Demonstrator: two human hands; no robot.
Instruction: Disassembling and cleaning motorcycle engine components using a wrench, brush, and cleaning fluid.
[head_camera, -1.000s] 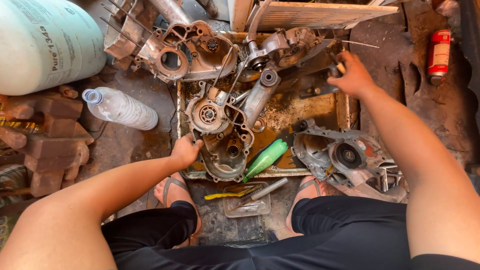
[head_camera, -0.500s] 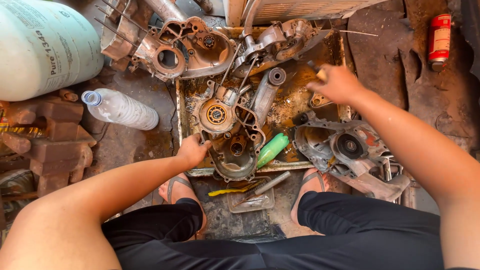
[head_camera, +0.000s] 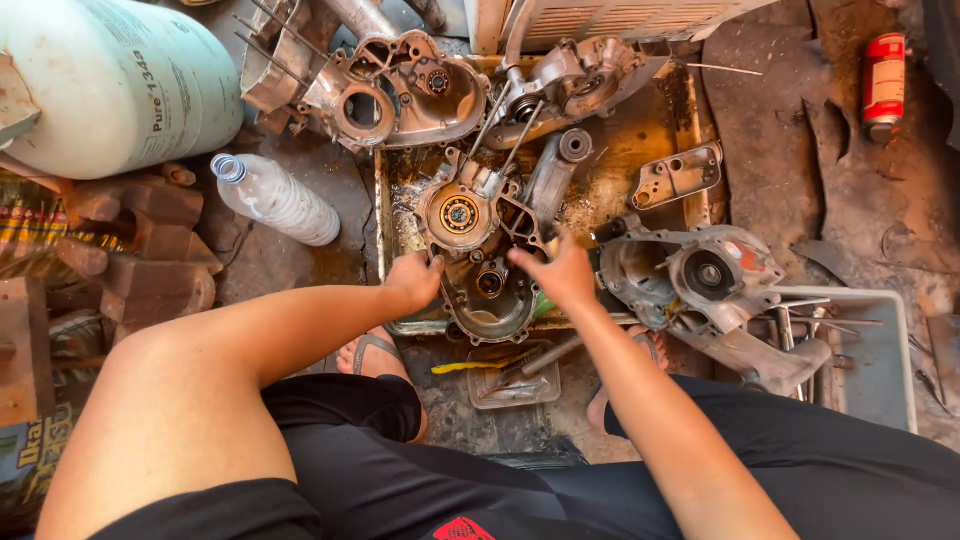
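Now both hands grasp the engine crankcase half (head_camera: 487, 255) in the greasy metal tray (head_camera: 690, 110), its long axis running near to far. Left hand (head_camera: 415, 280) grips its left edge; right hand (head_camera: 562, 272), earlier reaching far right, has come back onto its right edge.

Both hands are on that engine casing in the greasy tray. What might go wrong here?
The left hand and right hand are bare on the oily engine casing, so their hold may slip and sharp edges could cut. The casing overhangs the tray rim above a sandalled foot; dropped, it might land there.
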